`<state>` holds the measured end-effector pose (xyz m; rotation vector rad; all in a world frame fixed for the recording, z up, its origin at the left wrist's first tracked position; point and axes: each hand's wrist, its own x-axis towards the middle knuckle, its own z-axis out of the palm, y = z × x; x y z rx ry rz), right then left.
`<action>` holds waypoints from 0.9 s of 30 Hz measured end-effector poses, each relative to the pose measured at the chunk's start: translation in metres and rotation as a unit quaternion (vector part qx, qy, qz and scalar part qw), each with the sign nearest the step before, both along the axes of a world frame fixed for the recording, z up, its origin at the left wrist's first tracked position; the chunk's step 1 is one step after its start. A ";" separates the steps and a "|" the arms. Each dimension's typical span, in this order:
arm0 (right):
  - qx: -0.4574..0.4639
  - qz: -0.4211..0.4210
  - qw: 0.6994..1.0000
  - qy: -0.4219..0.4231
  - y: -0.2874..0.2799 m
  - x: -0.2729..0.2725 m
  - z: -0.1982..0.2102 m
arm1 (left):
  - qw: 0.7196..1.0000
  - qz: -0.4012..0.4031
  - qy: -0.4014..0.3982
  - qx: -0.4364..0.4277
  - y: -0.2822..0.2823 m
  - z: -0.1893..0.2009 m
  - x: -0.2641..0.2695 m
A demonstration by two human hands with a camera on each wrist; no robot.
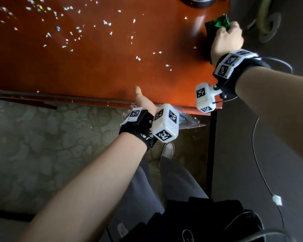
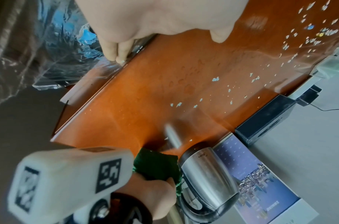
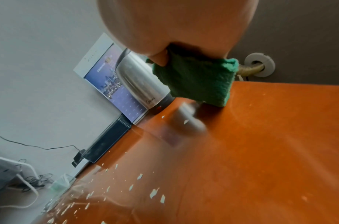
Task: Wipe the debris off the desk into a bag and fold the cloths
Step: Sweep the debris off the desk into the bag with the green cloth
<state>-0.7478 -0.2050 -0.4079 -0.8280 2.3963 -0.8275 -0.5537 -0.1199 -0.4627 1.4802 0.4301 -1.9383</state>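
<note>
Nearest, at the front edge of the worktop (image 1: 98,72), the left hand (image 1: 143,100) pinches the rim of a clear plastic bag (image 2: 49,63) against that edge — fingers below, thumb on top — so the bag hangs below the lip. Whether it holds any debris cannot be told.

Further in, paper debris (image 1: 73,34) lies scattered over most of the surface, densest toward the far left; by this evidence wiping has barely begun.

At the far right corner, the right hand (image 1: 226,40) is clamped around a bunched green cloth (image 3: 199,83), which is pressed to the worktop beside a steel kettle (image 3: 138,84).

Remaining: sweep the scraps into the bag, then fold the cloths — none is folded yet.
</note>
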 end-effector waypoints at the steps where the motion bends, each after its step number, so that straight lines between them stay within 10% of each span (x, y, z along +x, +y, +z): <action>1: 0.005 0.015 1.000 -0.008 -0.006 0.003 -0.004 | 1.000 0.007 0.000 -0.004 -0.001 0.001 0.002; 11: 0.041 0.137 0.972 -0.185 -0.001 0.056 -0.020 | 0.997 0.072 -0.012 -0.014 0.018 -0.006 0.012; 21: 0.145 0.371 0.901 -0.172 0.062 0.093 -0.039 | 0.996 0.069 -0.032 -0.039 0.030 -0.009 0.008; 27: 0.139 0.342 0.904 -0.218 0.075 0.096 -0.033 | 0.995 0.082 -0.020 -0.054 0.035 -0.010 0.007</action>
